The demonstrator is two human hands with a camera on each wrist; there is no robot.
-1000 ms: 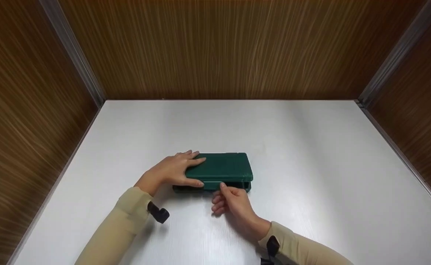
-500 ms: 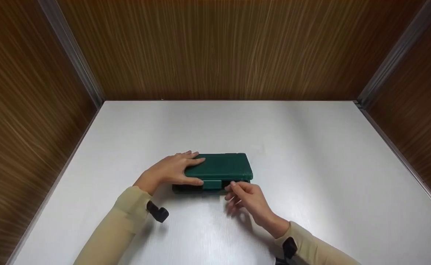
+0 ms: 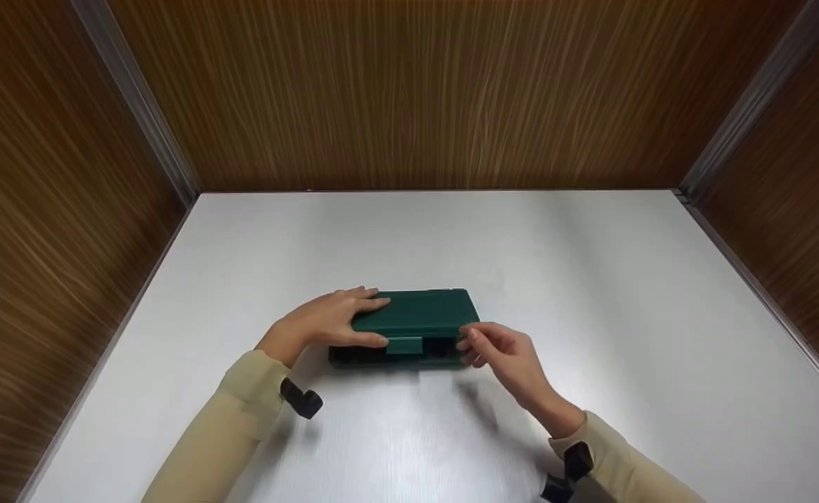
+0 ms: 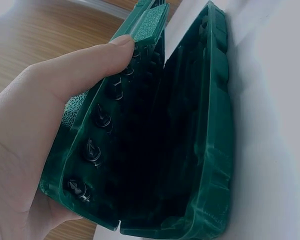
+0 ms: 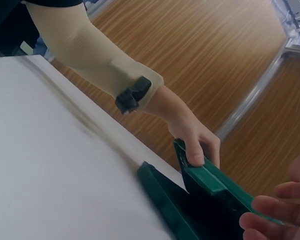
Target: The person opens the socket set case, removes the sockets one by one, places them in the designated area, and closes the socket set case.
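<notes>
A dark green case (image 3: pixel 409 328) lies near the middle of the white desk (image 3: pixel 591 293), its lid raised a crack. The left hand (image 3: pixel 325 323) grips the lid's left end, thumb under the edge. The right hand (image 3: pixel 500 353) pinches the lid's right front corner.

A white table (image 3: pixel 591 293) with a faint brushed sheen fills the lower part of the head view. Wood-grain walls (image 3: pixel 409 91) close it in on three sides: one behind the fingers, one to the left (image 3: pixel 39 230), one to the right (image 3: pixel 801 230). Grey metal strips (image 3: pixel 137 105) run down both back corners to the tabletop. Soft, even light falls from above, and shadows are weak.
</notes>
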